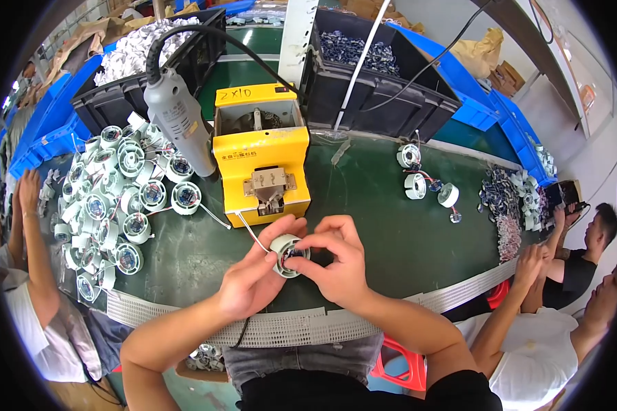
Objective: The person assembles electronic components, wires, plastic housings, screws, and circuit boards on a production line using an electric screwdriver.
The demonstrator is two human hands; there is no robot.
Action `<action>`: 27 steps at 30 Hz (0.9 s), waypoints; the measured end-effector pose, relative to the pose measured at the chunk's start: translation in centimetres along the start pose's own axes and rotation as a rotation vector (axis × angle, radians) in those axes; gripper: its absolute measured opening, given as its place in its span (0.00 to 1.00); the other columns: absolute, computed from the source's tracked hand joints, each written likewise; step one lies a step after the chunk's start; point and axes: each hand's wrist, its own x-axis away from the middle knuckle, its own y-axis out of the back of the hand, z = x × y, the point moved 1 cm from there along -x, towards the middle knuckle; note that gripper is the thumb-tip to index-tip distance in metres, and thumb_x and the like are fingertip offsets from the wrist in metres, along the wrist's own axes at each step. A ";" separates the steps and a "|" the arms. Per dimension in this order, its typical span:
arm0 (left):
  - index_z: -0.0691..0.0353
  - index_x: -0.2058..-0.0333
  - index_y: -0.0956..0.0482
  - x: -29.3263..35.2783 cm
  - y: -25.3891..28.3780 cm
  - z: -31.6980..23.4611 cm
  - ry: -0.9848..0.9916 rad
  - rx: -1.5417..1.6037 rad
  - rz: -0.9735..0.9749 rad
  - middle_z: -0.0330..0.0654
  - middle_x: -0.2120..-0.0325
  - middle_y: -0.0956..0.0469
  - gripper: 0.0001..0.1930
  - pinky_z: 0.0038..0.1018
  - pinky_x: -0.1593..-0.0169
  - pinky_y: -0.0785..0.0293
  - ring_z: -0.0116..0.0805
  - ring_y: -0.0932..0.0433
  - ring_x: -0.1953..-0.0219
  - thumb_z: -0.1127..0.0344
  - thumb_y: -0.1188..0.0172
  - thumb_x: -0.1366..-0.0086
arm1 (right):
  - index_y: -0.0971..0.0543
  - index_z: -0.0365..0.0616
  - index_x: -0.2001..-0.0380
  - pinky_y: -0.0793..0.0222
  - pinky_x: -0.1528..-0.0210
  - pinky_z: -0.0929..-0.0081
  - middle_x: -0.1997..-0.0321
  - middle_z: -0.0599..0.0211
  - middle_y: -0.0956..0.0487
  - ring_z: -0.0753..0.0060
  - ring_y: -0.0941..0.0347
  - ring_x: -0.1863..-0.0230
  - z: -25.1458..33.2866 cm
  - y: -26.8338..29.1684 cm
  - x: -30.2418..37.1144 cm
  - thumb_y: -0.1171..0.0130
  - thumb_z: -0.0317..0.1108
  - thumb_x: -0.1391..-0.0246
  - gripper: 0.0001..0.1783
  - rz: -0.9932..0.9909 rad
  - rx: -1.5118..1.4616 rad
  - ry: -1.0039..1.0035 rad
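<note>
I see both hands pinching one white round housing (288, 254) over the green bench (391, 233): left hand (250, 277) cradles it, right hand (336, 264) fingers its centre (wiring, probably). A heap of housings (116, 198) lies left; three pieces (425, 181) sit right.

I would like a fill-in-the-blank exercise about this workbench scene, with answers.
1. Both hands hold one small round white ____ part.
2. The machine behind the hands is ____ in colour.
3. The pile of similar white parts lies to the person's ____.
4. The grey power screwdriver hangs by a ____ cable.

Answers: plastic; yellow; left; black
</note>
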 end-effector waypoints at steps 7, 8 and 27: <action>0.58 0.35 0.48 0.3 0.2 -0.9 0.014 -0.589 -0.139 0.43 0.41 0.38 0.29 0.30 0.38 0.41 0.33 0.37 0.40 0.70 0.49 0.32 | 0.25 0.37 0.62 0.28 0.59 0.79 0.63 0.63 0.22 0.76 0.24 0.60 -1.4 -0.7 -0.8 0.37 0.21 0.51 0.12 0.195 -0.348 -0.359; 0.60 0.39 0.42 0.1 0.5 -1.6 0.086 -0.531 -0.209 0.41 0.49 0.32 0.25 0.29 0.48 0.30 0.30 0.31 0.49 0.72 0.48 0.34 | 0.23 0.37 0.65 0.28 0.60 0.79 0.64 0.63 0.22 0.76 0.24 0.62 -0.9 -0.7 -1.7 0.39 0.23 0.49 0.07 0.206 -0.171 -0.264; 0.68 0.45 0.36 1.2 4.0 -3.1 0.254 -0.341 -0.377 0.43 0.59 0.28 0.18 0.34 0.58 0.18 0.37 0.21 0.64 0.75 0.52 0.34 | 0.48 0.45 0.37 0.28 0.53 0.67 0.61 0.60 0.24 0.67 0.25 0.59 7.1 -7.4 -12.6 0.49 0.35 0.41 0.32 -0.218 -0.639 0.054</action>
